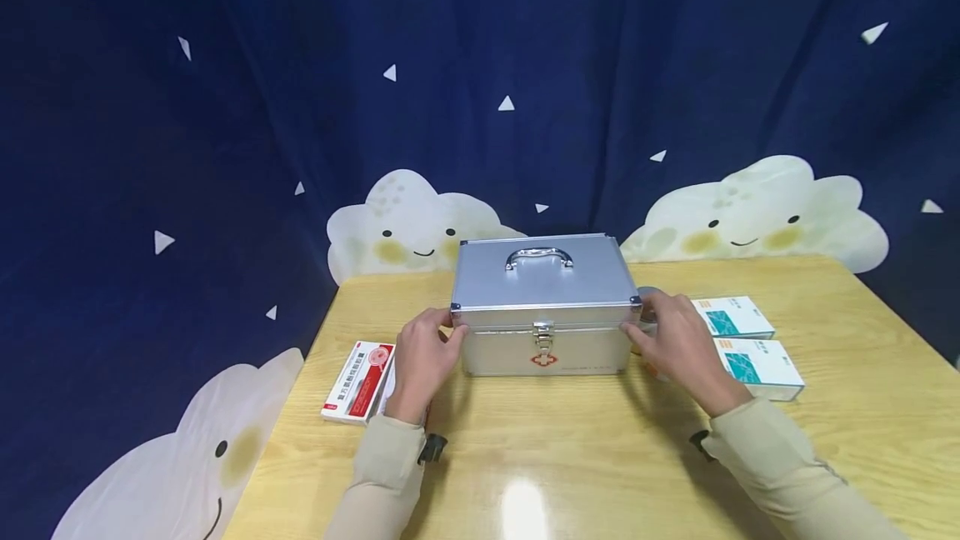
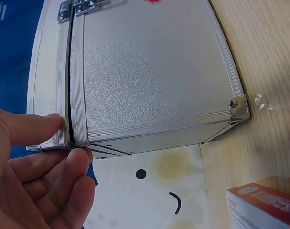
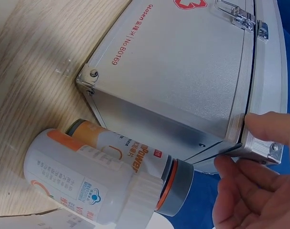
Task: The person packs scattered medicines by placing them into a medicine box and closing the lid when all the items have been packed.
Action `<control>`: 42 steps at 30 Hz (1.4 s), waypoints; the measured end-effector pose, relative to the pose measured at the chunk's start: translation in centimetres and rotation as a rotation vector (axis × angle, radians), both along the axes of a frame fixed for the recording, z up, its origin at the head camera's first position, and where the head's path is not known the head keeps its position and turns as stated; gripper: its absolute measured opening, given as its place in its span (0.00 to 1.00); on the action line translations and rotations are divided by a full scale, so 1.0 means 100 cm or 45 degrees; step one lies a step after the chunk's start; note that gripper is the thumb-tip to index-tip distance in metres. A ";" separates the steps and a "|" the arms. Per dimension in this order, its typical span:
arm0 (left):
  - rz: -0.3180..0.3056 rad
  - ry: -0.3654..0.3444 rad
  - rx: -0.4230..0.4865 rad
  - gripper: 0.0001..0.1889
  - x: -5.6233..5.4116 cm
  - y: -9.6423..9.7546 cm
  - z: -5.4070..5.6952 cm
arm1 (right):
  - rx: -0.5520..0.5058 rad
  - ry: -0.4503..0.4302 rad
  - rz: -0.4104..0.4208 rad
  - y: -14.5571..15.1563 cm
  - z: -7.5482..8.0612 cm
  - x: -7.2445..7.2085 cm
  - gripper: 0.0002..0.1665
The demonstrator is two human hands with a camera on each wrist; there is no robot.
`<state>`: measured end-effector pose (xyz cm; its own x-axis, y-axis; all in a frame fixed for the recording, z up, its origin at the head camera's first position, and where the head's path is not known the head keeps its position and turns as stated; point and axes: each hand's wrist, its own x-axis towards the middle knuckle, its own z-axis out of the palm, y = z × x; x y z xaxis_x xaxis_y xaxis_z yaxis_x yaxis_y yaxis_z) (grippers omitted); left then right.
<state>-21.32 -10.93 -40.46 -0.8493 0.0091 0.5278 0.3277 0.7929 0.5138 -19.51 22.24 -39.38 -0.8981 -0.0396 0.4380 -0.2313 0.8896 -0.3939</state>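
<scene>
Wooden table (image 1: 592, 457) bears a silver case (image 1: 504, 350), contents hidden, both hands (image 1: 424, 361) (image 1: 682, 347) pinching its lid (image 1: 546, 288).

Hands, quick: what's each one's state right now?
Left hand: closed, pinching the silver lid near its left front corner.
Right hand: closed, pinching it near its right front corner.

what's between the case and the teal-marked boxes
A white-capped bottle and a grey-capped one, beside the case, as the right wrist view shows; in the head view the right hand mostly hides them.
</scene>
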 end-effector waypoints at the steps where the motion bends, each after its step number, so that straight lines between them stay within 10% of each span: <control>1: 0.002 -0.002 -0.001 0.05 0.001 0.000 -0.001 | -0.001 -0.005 -0.002 -0.001 0.000 0.001 0.22; 42: -0.007 0.039 0.043 0.11 -0.001 0.003 0.021 | -0.096 0.035 0.016 -0.004 0.017 0.000 0.24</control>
<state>-21.45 -10.61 -38.40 -0.8328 -0.0048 0.5536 0.3478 0.7735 0.5299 -19.54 21.89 -37.64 -0.8853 -0.0165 0.4647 -0.2538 0.8545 -0.4532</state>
